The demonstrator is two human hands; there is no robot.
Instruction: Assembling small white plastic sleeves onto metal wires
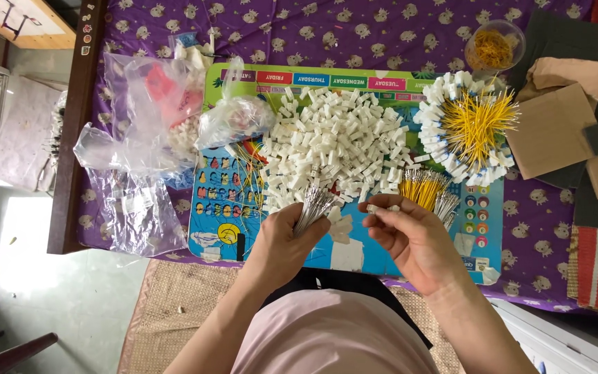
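Left hand (286, 235) is clenching a bundle of silver wires (314, 206); right hand (410, 232) is pinching one small white connector (380, 207) just beside it. Just beyond both, the big loose connector pile (337, 145) is waiting; far right, a finished ring of yellow-wired connectors (466, 128) looks smaller, so most is left.

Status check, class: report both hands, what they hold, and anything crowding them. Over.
Left hand shut on bundle of thin white wires. Right hand pinching a small white connector. Heap of white connectors just beyond, not blocking.

Hands (354, 235) over white connector pile (333, 145)
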